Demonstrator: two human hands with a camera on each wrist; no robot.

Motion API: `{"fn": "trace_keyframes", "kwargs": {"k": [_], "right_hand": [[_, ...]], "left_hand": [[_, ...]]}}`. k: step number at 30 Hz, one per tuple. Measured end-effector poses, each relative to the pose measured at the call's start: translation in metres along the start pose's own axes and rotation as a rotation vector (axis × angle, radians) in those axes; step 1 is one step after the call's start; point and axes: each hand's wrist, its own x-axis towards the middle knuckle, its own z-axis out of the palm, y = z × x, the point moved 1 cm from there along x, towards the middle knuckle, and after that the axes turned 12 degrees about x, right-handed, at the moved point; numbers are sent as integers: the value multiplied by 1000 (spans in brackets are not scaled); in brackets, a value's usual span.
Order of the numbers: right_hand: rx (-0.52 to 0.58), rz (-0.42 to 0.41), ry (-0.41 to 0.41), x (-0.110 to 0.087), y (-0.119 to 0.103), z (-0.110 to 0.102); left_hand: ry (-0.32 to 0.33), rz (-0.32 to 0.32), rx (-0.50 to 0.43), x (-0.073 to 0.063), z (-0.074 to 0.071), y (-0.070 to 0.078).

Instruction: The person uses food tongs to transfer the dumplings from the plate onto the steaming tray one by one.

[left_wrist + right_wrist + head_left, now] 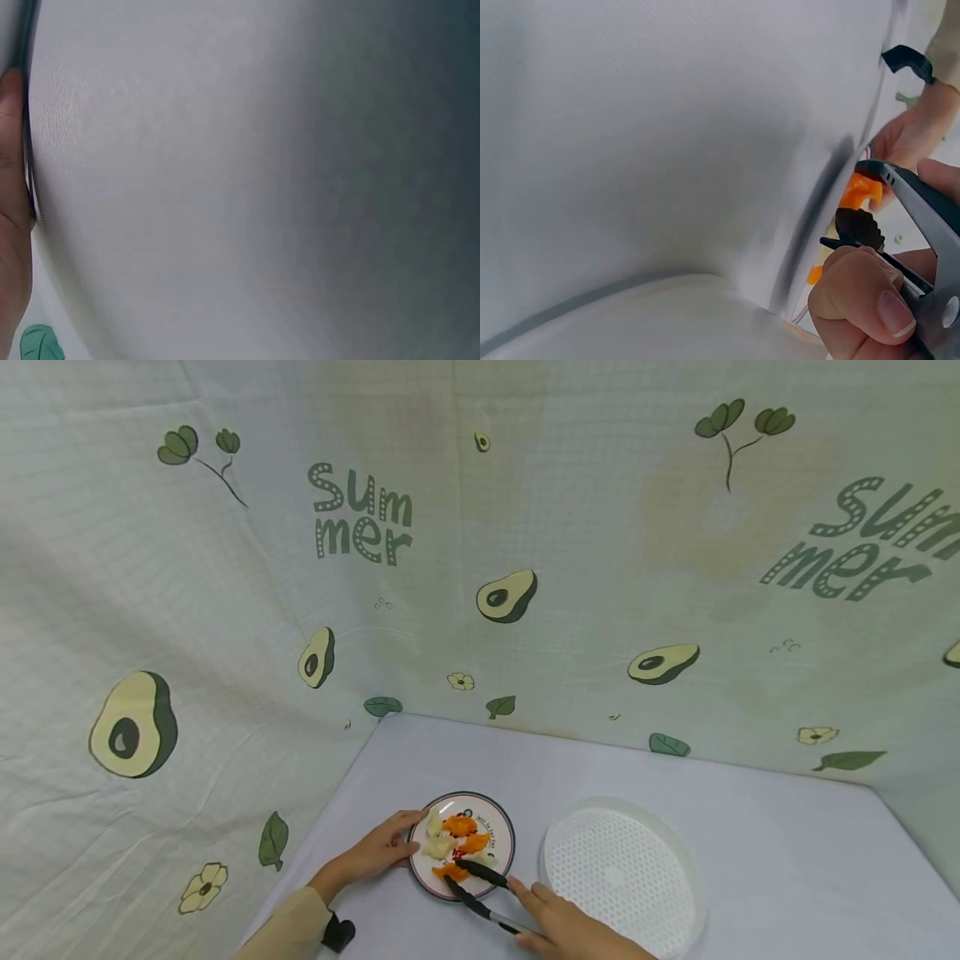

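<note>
A round plate [504,852] with a dark rim and printed lettering lies on the table, bearing several orange and pale dumpling-shaped pieces [461,826]. My left hand [382,843] grips the plate's left edge; in the left wrist view only part of that hand [10,172] shows, at the far left. In my right hand [562,922] is a pair of tongs [480,906] with black tips and metal arms. The tong tips are spread apart over the plate's lower part, right at an orange piece [448,872]. In the right wrist view the fingers curl round the tongs [919,217].
Just right of the plate stands a round white tray [622,877] with a perforated base, close to my right hand. A white cloth covers the table [787,860]. Behind and to the left hang curtains [585,527] printed with avocados and leaves.
</note>
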Motion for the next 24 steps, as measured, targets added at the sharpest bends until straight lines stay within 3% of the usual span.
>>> {"fn": "trace_keyframes", "kwargs": {"k": [4,12,17,21,24], "right_hand": [[-21,-45,5,3,16,8],[20,89,-21,-5,-46,-15],[22,117,-35,-6,-57,-22],[35,64,-41,-4,-44,-21],[23,20,-34,4,-5,-5]], "left_hand": [[3,-7,-11,0,0,1],[6,-25,-1,1,1,0],[3,-27,4,1,1,-1],[2,-3,-1,2,1,-3],[9,22,-17,3,2,-6]]}}
